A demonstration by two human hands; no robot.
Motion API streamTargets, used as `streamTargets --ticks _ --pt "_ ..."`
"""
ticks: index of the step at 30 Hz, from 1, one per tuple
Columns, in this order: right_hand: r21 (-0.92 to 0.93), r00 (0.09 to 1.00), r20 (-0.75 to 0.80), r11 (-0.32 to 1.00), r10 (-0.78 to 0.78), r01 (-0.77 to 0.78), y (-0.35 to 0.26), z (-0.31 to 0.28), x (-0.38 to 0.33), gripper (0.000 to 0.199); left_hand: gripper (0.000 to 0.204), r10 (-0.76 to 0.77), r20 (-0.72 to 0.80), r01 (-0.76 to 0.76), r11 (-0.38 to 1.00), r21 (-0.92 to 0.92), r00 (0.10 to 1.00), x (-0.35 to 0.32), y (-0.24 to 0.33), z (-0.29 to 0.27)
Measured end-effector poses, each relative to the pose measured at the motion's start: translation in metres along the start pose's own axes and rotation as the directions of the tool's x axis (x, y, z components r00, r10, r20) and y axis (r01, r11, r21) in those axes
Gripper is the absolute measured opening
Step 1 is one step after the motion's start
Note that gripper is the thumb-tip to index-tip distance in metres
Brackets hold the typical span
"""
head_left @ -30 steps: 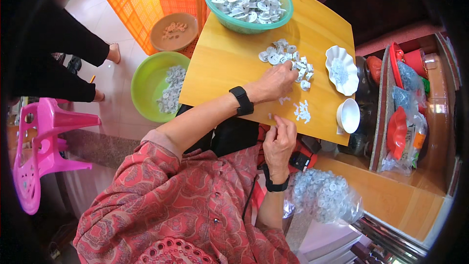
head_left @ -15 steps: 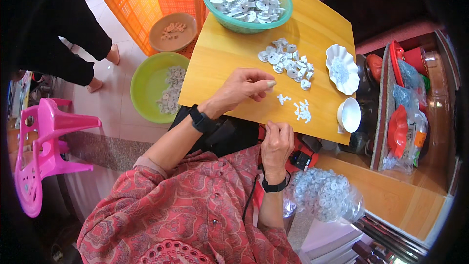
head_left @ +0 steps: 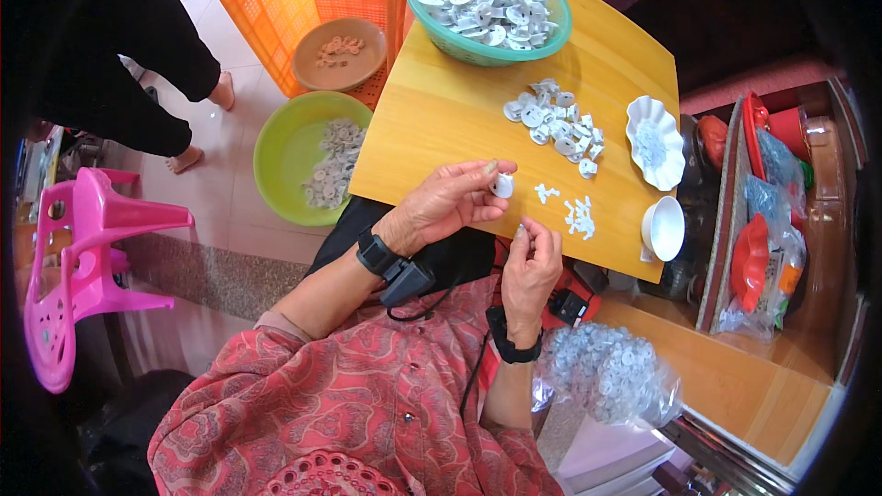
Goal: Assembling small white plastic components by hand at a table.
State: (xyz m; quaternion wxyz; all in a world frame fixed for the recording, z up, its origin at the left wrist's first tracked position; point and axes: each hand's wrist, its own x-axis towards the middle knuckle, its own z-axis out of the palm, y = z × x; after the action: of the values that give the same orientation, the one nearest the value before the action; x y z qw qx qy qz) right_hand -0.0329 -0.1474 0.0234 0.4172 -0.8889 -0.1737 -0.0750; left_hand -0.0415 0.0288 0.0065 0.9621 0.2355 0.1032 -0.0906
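Near the front edge of the yellow wooden table (head_left: pixel 441 119), my left hand (head_left: pixel 446 205) pinches a round white plastic part (head_left: pixel 502 186) between thumb and fingers. Just right of it and lower, my right hand (head_left: pixel 533 268) has thumb and forefinger pressed together; a tiny pale bit shows at the tips, too small to name. The hands are apart. Small white branched plastic pieces (head_left: pixel 580 218) lie on the table beyond my right hand. Farther back is a loose pile of white round plastic parts (head_left: pixel 555 119).
A green basket (head_left: pixel 424 26) heaped with white parts stands at the back. On the right are a scalloped white dish (head_left: pixel 669 165) and white cup (head_left: pixel 663 228). Left of the table are a lime basin (head_left: pixel 276 161), orange crate (head_left: pixel 266 14) and pink chair (head_left: pixel 129 220). Another person's legs (head_left: pixel 138 64) stand beyond.
My left hand has turned, bringing the round white part into sight. My right hand has risen slightly towards it, fingertips turned up. The whole view has shifted a little.
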Motion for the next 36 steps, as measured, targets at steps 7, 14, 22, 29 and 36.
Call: streamTargets --ticks 7,14,22,29,36 --pt "0.481 0.947 0.049 0.824 0.316 -0.300 -0.005 0.002 0.001 0.008 0.037 0.011 0.018 -0.011 1.000 -0.016 1.000 0.000 -0.005 -0.003" --pt "0.675 0.947 0.044 0.690 0.317 -0.262 -0.026 0.001 0.008 0.008 0.037 0.030 0.024 -0.031 0.999 0.010 0.999 -0.002 -0.013 -0.007" --pt "0.365 0.985 -0.086 0.925 0.149 -0.108 -0.023 0.010 0.007 0.008 0.033 0.014 0.065 -0.013 1.000 -0.006 0.998 -0.003 -0.022 -0.013" --pt "0.308 0.976 -0.107 0.940 0.188 -0.147 -0.018 0.009 0.003 0.006 0.031 0.022 0.043 -0.022 1.000 0.001 0.999 -0.004 -0.021 -0.007" --pt "0.660 0.956 -0.001 0.718 0.295 -0.221 -0.019 0.008 0.006 0.010 0.031 0.055 0.075 -0.057 0.998 0.021 0.996 -0.005 -0.024 -0.007"
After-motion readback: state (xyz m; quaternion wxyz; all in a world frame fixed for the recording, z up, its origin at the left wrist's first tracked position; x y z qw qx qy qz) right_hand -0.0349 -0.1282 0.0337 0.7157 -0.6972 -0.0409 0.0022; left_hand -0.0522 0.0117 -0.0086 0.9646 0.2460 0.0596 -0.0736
